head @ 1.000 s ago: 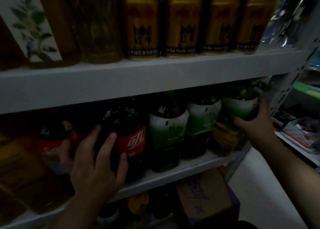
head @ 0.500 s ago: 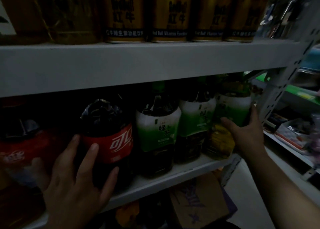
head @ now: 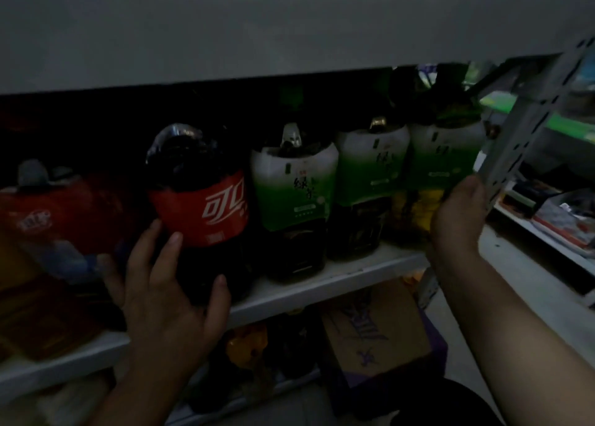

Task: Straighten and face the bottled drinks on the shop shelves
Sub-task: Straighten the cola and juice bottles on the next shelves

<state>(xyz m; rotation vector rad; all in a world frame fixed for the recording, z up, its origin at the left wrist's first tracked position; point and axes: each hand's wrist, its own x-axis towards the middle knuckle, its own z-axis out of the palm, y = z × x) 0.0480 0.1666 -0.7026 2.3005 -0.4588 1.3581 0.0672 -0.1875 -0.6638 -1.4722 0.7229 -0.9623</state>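
I am in a shop. Before me a grey metal shelf with a perforated upright carries three green tea bottles of the same label in a row, beside a cola bottle. A cardboard box sits below; packaged goods lie on the rack at my right.

A dark plastic cola bottle with a red label stands upright at the grey metal shelf's front edge, white lettering facing out. Right of it, 3 dark tea bottles with white-to-green labels stand upright, side by side: left tea bottle, middle tea bottle, rightmost tea bottle.
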